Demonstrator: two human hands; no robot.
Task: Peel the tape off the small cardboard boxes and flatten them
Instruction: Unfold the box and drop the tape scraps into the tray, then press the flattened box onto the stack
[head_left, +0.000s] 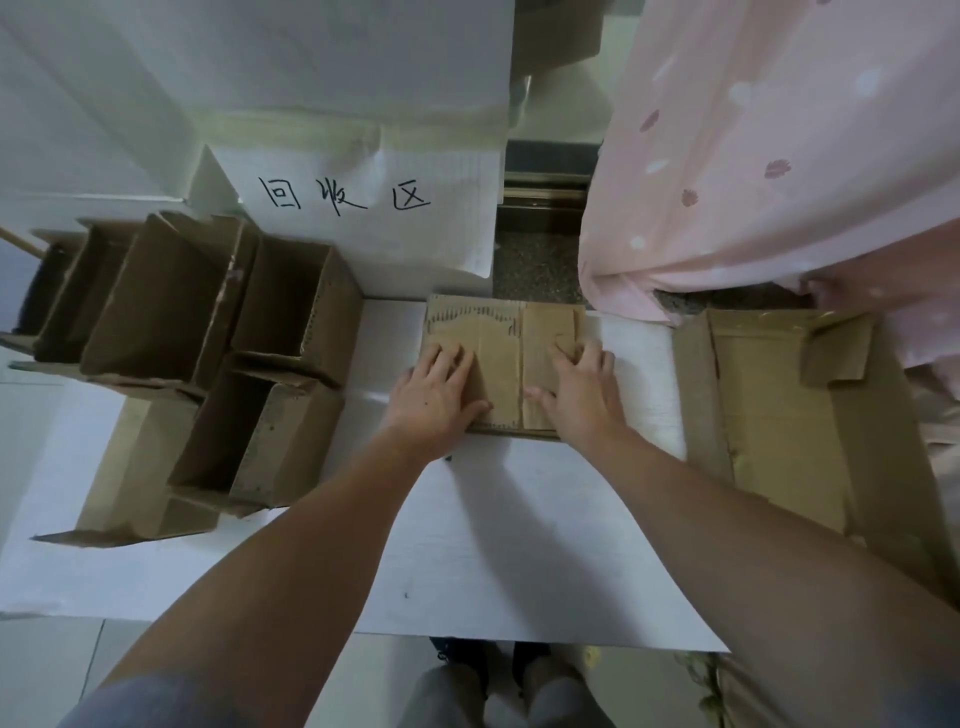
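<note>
I press both open, flat-fingered grips, left hand (441, 392) and right hand (582, 387), onto the flattened box (506, 358): light, stiff, springy cardboard, best pinched at its edges.

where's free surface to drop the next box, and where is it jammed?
Free: the white sheet near the person, between the open boxes on the left and the large flattened cardboard on the right. A narrow strip also lies between the open boxes and the flattened box under the left hand and right hand. Crowded: the left side and right edge.
</note>
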